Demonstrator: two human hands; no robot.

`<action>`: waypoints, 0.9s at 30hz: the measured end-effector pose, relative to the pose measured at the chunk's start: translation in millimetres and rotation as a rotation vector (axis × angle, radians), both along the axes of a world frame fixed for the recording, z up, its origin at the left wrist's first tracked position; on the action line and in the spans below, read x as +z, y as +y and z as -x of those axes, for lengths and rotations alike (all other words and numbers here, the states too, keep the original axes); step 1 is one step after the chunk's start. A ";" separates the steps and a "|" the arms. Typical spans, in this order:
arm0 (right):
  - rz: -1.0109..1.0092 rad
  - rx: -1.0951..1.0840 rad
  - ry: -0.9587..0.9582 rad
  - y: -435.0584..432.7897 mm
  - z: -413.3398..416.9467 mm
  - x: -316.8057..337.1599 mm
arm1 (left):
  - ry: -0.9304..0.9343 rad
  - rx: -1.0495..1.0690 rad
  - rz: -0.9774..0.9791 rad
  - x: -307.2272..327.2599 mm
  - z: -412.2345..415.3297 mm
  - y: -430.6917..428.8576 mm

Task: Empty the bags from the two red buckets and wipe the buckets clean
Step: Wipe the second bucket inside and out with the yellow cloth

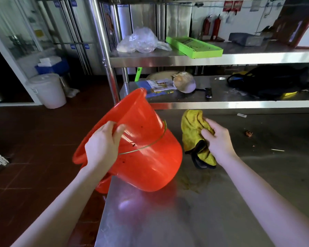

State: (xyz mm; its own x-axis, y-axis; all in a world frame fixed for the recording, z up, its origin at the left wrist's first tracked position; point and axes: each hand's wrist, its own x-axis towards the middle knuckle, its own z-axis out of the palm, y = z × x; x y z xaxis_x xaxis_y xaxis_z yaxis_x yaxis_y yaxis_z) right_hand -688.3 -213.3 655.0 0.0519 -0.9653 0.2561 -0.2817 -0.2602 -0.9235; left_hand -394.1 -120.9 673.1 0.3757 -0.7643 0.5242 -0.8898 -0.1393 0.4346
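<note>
Steel table [221, 202] — bucket [146, 154] (tilted), cloth [193, 132].

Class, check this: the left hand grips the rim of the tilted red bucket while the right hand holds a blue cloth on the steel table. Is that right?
Not quite. The head view shows the cloth is yellow, not blue. The rest stands: the left hand grips the tilted red bucket by its rim, and the right hand holds the cloth on the steel table.

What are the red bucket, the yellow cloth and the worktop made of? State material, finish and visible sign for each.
Red bucket: looks like glossy, slightly translucent plastic; light streaks on its wall, thin wire handle.
Yellow cloth: soft, fuzzy fabric, possibly microfibre; it crumples in folds, with a dark edge.
Worktop: apparently brushed stainless steel; dull grey sheen carrying a red reflection of the bucket.
</note>
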 end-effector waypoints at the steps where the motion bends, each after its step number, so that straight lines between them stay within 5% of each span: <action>1: -0.012 0.013 -0.017 1.7 -5.3 -0.9 | 0.109 0.039 -0.022 0.9 -3.3 -3.3; 5: 0.075 0.085 0.147 11.9 -39.9 -6.8 | 0.515 0.020 -0.066 -17.1 -9.4 -4.5; 9: 0.199 0.188 0.450 24.2 -75.5 -21.4 | 0.685 0.051 -0.051 -40.4 -4.8 0.2; 15: 0.535 0.283 0.776 46.6 -128.9 -21.6 | 0.599 -0.072 -0.154 -47.2 -15.6 1.5; 20: 0.560 0.422 0.958 43.7 -168.1 -13.8 | 0.746 -0.129 -0.208 -42.8 -22.2 9.1; 23: 0.604 0.398 1.048 36.8 -167.0 -23.6 | 0.621 -0.049 -0.254 -36.2 -15.9 3.6; 27: 0.632 0.292 1.073 27.1 -151.6 -37.3 | 0.619 0.024 -0.085 -30.2 0.1 -3.1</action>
